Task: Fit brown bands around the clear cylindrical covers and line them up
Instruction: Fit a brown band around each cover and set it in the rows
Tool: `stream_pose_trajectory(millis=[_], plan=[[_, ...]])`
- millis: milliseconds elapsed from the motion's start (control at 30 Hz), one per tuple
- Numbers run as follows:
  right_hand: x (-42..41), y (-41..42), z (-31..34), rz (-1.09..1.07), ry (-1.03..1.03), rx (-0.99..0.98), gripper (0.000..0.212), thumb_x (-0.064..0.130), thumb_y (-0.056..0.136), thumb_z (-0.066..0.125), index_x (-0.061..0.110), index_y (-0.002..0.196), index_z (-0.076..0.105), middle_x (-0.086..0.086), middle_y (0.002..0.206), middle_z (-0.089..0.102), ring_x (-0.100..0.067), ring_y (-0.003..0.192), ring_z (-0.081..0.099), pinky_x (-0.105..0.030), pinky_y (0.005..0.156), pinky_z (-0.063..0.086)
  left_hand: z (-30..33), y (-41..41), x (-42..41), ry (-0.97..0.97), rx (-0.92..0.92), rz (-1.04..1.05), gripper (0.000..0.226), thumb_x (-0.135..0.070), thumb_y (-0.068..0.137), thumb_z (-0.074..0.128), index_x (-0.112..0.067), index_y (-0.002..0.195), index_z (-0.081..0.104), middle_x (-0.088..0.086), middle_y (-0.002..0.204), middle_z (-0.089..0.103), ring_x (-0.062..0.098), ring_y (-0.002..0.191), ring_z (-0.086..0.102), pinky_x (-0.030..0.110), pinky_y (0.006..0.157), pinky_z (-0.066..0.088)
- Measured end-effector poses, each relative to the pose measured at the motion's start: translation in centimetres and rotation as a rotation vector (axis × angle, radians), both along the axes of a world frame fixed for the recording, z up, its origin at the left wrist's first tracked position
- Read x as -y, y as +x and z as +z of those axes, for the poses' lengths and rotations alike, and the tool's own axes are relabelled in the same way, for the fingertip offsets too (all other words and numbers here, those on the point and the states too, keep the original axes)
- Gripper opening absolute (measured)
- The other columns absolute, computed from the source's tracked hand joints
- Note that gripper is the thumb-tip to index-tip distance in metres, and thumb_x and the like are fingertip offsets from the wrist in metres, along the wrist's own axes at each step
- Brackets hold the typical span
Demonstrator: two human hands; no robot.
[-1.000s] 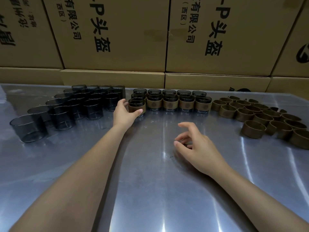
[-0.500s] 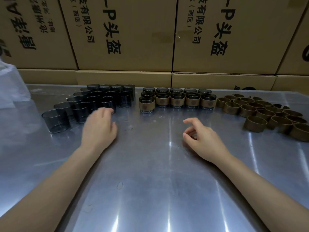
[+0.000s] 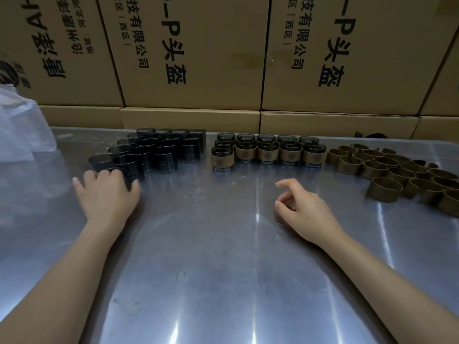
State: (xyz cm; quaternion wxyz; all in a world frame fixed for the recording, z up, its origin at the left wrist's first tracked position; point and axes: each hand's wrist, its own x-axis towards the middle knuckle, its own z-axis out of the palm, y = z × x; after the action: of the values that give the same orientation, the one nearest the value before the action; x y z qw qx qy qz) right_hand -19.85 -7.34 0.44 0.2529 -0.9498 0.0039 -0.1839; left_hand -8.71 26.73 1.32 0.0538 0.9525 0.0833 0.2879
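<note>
Nearest us, our two bare forearms stretch over the scratched, shiny metal table (image 3: 223, 281). Our right hand (image 3: 308, 209) hovers just above the surface near the middle, fingers loosely curled with the forefinger raised, holding nothing; it sits well apart from everything else. Our left hand (image 3: 106, 194) lies palm down at the near edge of the cluster of dark, smoky clear cylindrical covers (image 3: 154, 152), its fingertips draped over the top of the nearest cover (image 3: 114, 171). We cannot tell whether those fingers actually grip it or only rest on it.

Beyond our right hand, in the middle of the table, stand the finished clear covers wrapped with brown bands (image 3: 268, 151), lined up in rows; the leftmost front one (image 3: 222, 158) sits a little forward of its neighbours. To the right, a loose heap of empty brown paper bands (image 3: 397, 170) spreads toward the table's edge.

At far left lies a crumpled translucent plastic bag (image 3: 22, 135). Behind everything rises a wall of stacked brown cardboard cartons (image 3: 223, 58) printed with black characters.
</note>
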Motion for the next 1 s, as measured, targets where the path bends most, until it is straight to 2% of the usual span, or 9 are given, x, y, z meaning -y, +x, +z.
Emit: stream_pose_trajectory(millis=[100,200,367,500,533,633,733,900,1000], plan=[[-0.1,-0.1,0.1,-0.003,-0.003,-0.009,0.039,0.031,0.095,0.055,0.03,0.132,0.042,0.021,0.092,0.057,-0.006,0.092,0.058,-0.027,0.076,0.045,0.6,-1.9,2.3,0.015,0.031,-0.204,0.044,-0.04,0.093,0.055,-0.008,0.063,0.054,0.014,0.063,0.058,0.034,0.077,0.057,0.045,0.084,0.046],[-0.2,-0.1,0.1,0.005,0.004,-0.021,0.039,0.038,0.093,0.056,0.032,0.13,0.043,0.022,0.092,0.058,-0.004,0.093,0.057,-0.027,0.075,0.044,0.8,-4.2,6.7,-0.013,0.055,-0.514,0.047,-0.041,0.095,0.051,-0.014,0.058,0.044,0.006,0.057,0.05,0.026,0.064,0.049,0.035,0.061,0.038],[-0.6,-0.7,0.6,0.127,-0.003,-0.062,0.065,0.074,0.069,0.048,0.036,0.122,0.049,0.022,0.102,0.058,-0.002,0.1,0.051,-0.03,0.083,0.046,0.2,-8.3,15.1,-0.153,0.067,-1.026,0.041,-0.049,0.096,0.032,-0.023,0.065,0.041,-0.004,0.068,0.042,0.022,0.072,0.044,0.033,0.064,0.029],[-0.7,-0.5,0.9,0.148,0.058,-0.099,0.02,0.044,0.07,0.058,0.041,0.088,0.05,0.015,0.093,0.057,-0.01,0.087,0.057,-0.037,0.072,0.052,-0.4,-9.3,20.2,-0.33,-0.029,-1.056,0.046,-0.053,0.096,0.03,-0.021,0.071,0.052,-0.006,0.078,0.038,0.012,0.081,0.039,0.028,0.068,0.031],[-0.5,-0.4,0.9,0.146,0.112,-0.088,0.018,0.034,0.075,0.062,0.041,0.085,0.048,0.013,0.091,0.058,-0.01,0.084,0.058,-0.036,0.07,0.053,-0.5,-9.2,20.7,-0.333,-0.029,-1.052,0.047,-0.052,0.097,0.031,-0.018,0.074,0.054,-0.005,0.083,0.039,0.011,0.085,0.038,0.028,0.071,0.032],[0.3,-0.3,0.6,0.136,0.298,-0.033,0.03,0.026,0.081,0.068,0.041,0.101,0.052,0.014,0.095,0.064,-0.007,0.089,0.061,-0.031,0.074,0.054,-1.0,-8.7,20.9,-0.29,-0.048,-1.082,0.047,-0.057,0.092,0.027,-0.018,0.088,0.052,-0.005,0.109,0.038,0.012,0.111,0.03,0.028,0.095,0.03],[0.7,-0.1,0.4,0.163,0.432,0.056,0.049,0.016,0.077,0.076,0.043,0.112,0.054,0.014,0.103,0.067,-0.004,0.098,0.063,-0.027,0.085,0.053,-1.3,-8.5,20.8,-0.417,-0.003,-1.12,0.044,-0.054,0.087,0.044,-0.019,0.114,0.048,-0.007,0.13,0.027,0.012,0.126,0.023,0.024,0.107,0.021],[1.0,0.5,-0.1,0.214,0.56,0.166,0.06,0.001,0.069,0.083,0.035,0.111,0.057,0.024,0.102,0.068,0.004,0.096,0.064,-0.01,0.078,0.048,-0.5,-7.9,20.7,-0.748,-0.134,-1.162,0.076,-0.038,0.083,0.07,-0.021,0.145,0.031,-0.009,0.147,0.028,0.0,0.136,0.026,-0.002,0.102,0.017],[0.8,0.4,-0.1,0.227,0.543,0.199,0.062,-0.002,0.07,0.081,0.037,0.111,0.055,0.027,0.103,0.066,0.005,0.098,0.063,-0.008,0.078,0.047,-0.4,-7.6,20.6,-0.848,-0.199,-1.173,0.073,-0.037,0.081,0.074,-0.026,0.143,0.038,-0.013,0.14,0.046,-0.002,0.128,0.042,0.0,0.098,0.03]])
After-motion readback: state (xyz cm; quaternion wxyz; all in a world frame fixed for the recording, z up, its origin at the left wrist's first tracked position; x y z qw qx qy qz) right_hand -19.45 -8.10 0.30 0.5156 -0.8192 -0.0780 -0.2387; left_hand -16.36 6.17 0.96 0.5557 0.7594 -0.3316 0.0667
